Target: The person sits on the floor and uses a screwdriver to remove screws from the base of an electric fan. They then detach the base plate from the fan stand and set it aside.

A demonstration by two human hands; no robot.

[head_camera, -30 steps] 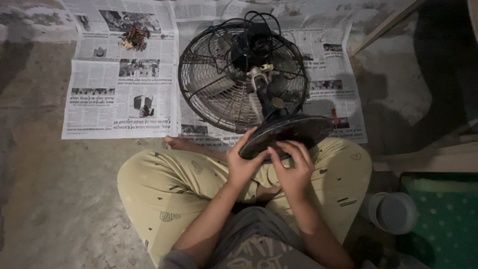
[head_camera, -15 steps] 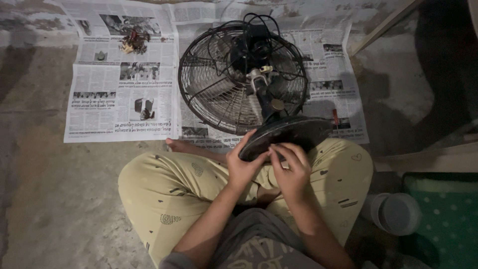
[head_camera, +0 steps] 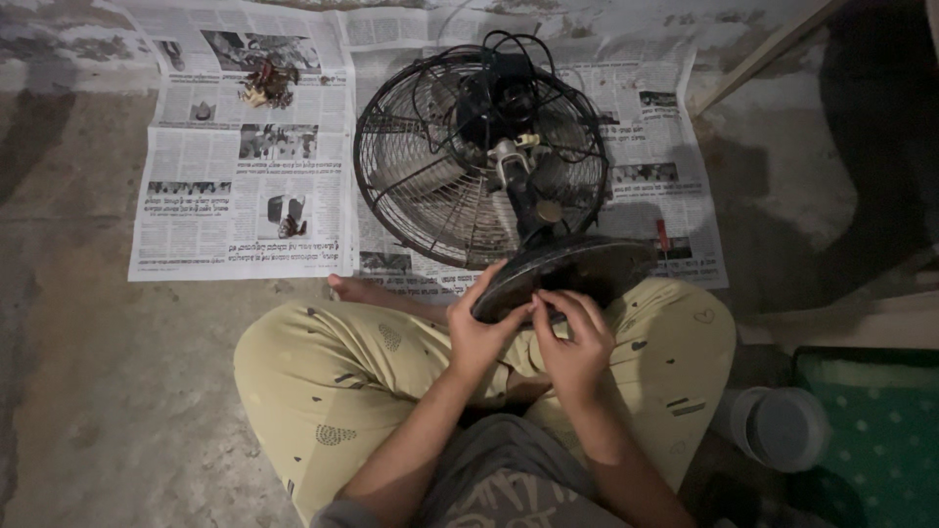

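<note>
Bare concrete floor [head_camera: 108,391] leftward; left hand [head_camera: 479,337] and right hand [head_camera: 575,342] in closed grip on fan base [head_camera: 572,274] rim.

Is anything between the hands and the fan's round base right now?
Nothing visible. The left hand grips the near rim of the fan base, and the right hand has its fingertips on the same edge.

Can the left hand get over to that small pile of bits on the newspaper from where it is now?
Probably yes, with a stretch. The left hand grips the fan base, and the pile of small parts lies far off at the newspaper's top. Only open paper lies between, beside the fan cage.
</note>
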